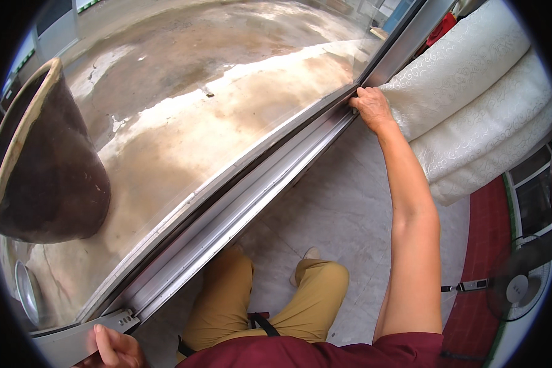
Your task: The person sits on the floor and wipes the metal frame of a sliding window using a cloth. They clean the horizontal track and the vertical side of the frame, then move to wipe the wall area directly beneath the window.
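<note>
A silver metal window frame (227, 211) with a grooved lower rail runs diagonally from lower left to upper right, beside a glass pane. My right arm is stretched far along it. At the far corner, where rail meets upright, my right hand (372, 108) is closed, fingertips pressed against the metal; what they grip, if anything, is hidden. Down at the near left end, my left hand (118, 348) is beside the frame's corner joint (126, 319). Its fingers are curled and slightly blurred, and anything within them is concealed.
Beyond the glass stand a large dark pot (58, 165) with a pale rim and a metal basin (27, 293) on sunlit concrete. A cream patterned curtain (466, 80) hangs by my right hand. A fan (518, 285) is at right, near a red floor border (481, 257).
</note>
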### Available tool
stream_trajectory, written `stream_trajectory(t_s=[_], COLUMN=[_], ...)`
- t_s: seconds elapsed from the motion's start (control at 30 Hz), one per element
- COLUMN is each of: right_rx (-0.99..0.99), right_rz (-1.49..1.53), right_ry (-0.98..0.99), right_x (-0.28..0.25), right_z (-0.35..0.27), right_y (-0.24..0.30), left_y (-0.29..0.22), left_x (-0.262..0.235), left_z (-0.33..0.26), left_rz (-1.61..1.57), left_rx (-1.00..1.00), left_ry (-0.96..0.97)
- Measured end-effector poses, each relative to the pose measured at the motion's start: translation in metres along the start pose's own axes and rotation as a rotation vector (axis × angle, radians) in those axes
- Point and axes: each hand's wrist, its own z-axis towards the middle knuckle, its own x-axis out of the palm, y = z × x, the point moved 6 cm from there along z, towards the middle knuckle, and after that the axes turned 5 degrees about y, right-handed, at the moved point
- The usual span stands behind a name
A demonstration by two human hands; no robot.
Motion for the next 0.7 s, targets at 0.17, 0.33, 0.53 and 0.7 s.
stream_trajectory(t_s=[0.17, 0.33, 0.53, 0.7], right_rx=[0.055, 0.029, 0.326, 0.618], right_rz=[0.159, 0.275, 0.435, 0.478], right_ry=[0.193, 0.328, 0.316, 0.288], right_x=[0.000, 0.010, 0.022, 0.016], right_z=[0.001, 0.008, 0.009, 0.002], right_y=[-0.001, -0.008, -0.030, -0.040], left_y=[-0.001, 0.008, 0.019, 0.020], left_x=[0.003, 0.009, 0.011, 0.009], left_z=[-0.006, -0.013, -0.038, -0.038], left_rz=[0.025, -0.051, -0.165, -0.146], left_rx=[-0.013, 0.151, -0.087, -0.084], left_ry=[0.057, -0.012, 0.090, 0.101])
